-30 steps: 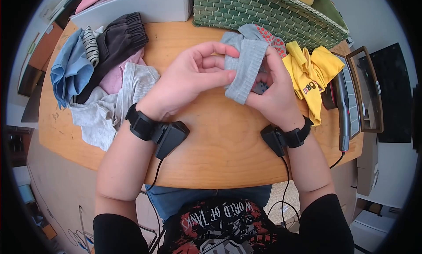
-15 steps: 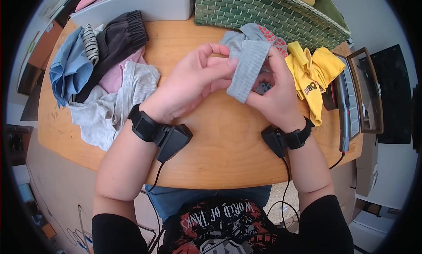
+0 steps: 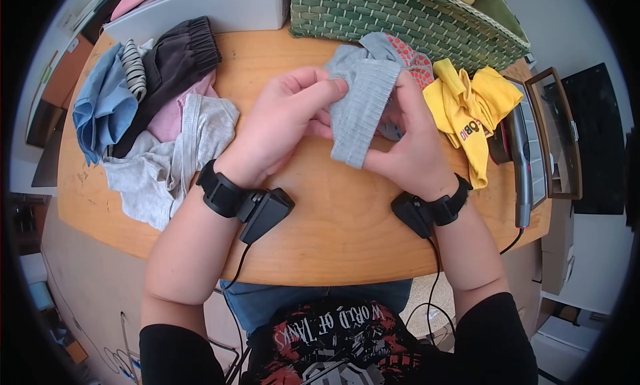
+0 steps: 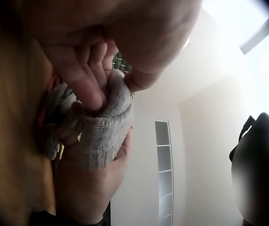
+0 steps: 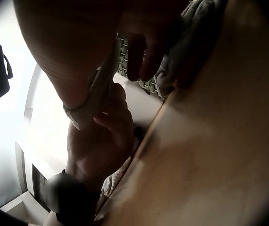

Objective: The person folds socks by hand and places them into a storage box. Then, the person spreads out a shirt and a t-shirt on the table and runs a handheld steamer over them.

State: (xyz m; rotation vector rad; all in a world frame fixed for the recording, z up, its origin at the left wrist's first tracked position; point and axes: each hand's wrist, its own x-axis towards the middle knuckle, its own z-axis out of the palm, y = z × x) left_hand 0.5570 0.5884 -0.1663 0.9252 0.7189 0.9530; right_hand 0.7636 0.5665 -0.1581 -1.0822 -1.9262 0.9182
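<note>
A grey sock with a ribbed cuff is held up between both hands over the table. Behind the cuff, more grey fabric with red dots is bunched. My left hand pinches the cuff's left side between thumb and fingers. On the other side, my right hand grips the cuff with thumb below and fingers above. In the left wrist view the folded cuff lies between the two hands. Dim light in the right wrist view leaves only the edge of the sock showing.
Clothes lie heaped at left: a light grey garment, dark trousers and a blue garment. Behind stand a white bin and a green woven basket. To the right are a yellow garment and a corded grey appliance.
My left thumb and fingers have slid back and regripped the cuff's left side. The cuff has shifted slightly left and more of its ribbed face shows. My right hand keeps its hold.
</note>
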